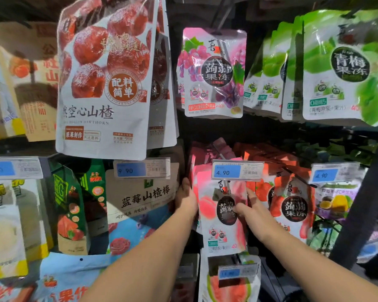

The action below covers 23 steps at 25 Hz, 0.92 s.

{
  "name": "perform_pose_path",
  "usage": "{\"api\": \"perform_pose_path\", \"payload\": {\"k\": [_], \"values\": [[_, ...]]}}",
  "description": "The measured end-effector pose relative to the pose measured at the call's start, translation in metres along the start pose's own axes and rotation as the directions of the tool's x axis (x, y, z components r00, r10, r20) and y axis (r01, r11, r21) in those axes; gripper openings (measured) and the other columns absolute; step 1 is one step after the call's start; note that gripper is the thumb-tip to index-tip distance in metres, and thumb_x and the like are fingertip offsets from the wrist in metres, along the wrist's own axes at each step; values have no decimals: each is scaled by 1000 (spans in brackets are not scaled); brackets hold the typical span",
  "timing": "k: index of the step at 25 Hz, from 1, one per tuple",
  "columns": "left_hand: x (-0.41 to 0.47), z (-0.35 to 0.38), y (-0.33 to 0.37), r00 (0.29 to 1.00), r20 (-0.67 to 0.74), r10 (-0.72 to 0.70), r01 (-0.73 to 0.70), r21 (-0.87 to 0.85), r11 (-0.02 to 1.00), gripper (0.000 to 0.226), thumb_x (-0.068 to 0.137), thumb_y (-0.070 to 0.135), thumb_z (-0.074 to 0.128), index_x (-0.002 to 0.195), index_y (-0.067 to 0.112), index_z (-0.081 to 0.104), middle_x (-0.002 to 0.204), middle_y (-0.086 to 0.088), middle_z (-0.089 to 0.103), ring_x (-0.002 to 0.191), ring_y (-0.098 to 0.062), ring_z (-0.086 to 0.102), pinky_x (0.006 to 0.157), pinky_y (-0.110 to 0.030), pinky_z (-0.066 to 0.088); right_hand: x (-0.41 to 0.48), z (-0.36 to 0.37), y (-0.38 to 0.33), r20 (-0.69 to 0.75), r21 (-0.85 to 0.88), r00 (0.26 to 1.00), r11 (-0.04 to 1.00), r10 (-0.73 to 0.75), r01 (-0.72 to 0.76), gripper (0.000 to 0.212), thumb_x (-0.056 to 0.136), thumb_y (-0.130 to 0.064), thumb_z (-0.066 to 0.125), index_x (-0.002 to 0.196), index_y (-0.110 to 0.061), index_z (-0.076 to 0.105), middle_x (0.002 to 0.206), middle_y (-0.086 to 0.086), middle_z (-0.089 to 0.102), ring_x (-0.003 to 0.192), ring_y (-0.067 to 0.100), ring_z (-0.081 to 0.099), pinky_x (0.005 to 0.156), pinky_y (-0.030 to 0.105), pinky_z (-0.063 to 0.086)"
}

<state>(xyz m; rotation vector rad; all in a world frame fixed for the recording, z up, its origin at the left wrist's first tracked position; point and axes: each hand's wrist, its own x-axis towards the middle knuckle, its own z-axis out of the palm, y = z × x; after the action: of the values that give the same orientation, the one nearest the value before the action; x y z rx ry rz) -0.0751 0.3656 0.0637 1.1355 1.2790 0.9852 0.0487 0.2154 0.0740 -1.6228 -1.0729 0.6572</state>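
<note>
A pink peach jelly pouch hangs at the front of a row on a hook, under a blue 4.90 price tag. My left hand grips the pouch row's left edge, with its fingers hidden behind the packs. My right hand holds the pouch's right edge. Its thumb lies on the printed front and its forefinger points up along the edge, next to the strawberry jelly pouches.
Above hang a big white hawthorn pouch, a grape jelly pouch and green plum jelly pouches. A brown blueberry hawthorn bag hangs left of my hands. A watermelon pouch hangs below; a dark rack post stands right.
</note>
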Motion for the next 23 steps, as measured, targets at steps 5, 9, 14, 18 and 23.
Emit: {"api": "perform_pose_path", "payload": {"k": [5, 9, 14, 18, 23], "values": [[-15, -7, -4, 998, 65, 23, -19, -53, 998, 57, 108, 50, 36, 144, 9, 55, 148, -16, 54, 136, -33, 52, 111, -39, 44, -19, -7, 3, -40, 26, 998, 998, -48, 49, 52, 87, -31, 69, 137, -31, 53, 107, -14, 69, 103, 11, 64, 81, 26, 45], [-41, -14, -4, 993, 118, -6, 25, -155, 988, 61, 104, 57, 42, 139, 10, 59, 135, -9, 63, 127, -34, 60, 107, -46, 51, -32, -5, 2, -36, -126, 997, 990, -68, 63, 61, 75, -45, 80, 129, -34, 53, 117, -15, 68, 103, 14, 68, 92, 36, 53], [-64, -27, -6, 967, 254, 2, 103, -402, 910, 58, 101, 60, 45, 118, 12, 73, 115, -17, 76, 105, -33, 73, 88, -42, 59, -37, -2, -6, -138, -170, 987, 984, -82, 58, 50, 82, -34, 80, 124, -26, 55, 114, -13, 64, 101, 9, 61, 84, 29, 45], [-100, -31, -27, 954, 107, 281, -263, -157, 952, 58, 83, 66, 63, 129, 32, 67, 130, 3, 70, 124, -22, 63, 110, -49, 47, -34, 7, -5, -186, -193, 980, 981, -65, 29, 47, 78, -41, 82, 115, -28, 55, 108, -12, 65, 99, 12, 62, 83, 31, 48], [-120, -23, -41, 809, 74, 584, -588, 79, 805, 79, 86, 16, 81, 152, 29, 40, 142, 21, 50, 124, 16, 47, 111, -19, 37, -32, -2, -8, -95, -156, 995, 988, -18, 3, 44, 80, -35, 79, 112, -31, 50, 102, -14, 60, 94, 11, 59, 84, 30, 47]]}}
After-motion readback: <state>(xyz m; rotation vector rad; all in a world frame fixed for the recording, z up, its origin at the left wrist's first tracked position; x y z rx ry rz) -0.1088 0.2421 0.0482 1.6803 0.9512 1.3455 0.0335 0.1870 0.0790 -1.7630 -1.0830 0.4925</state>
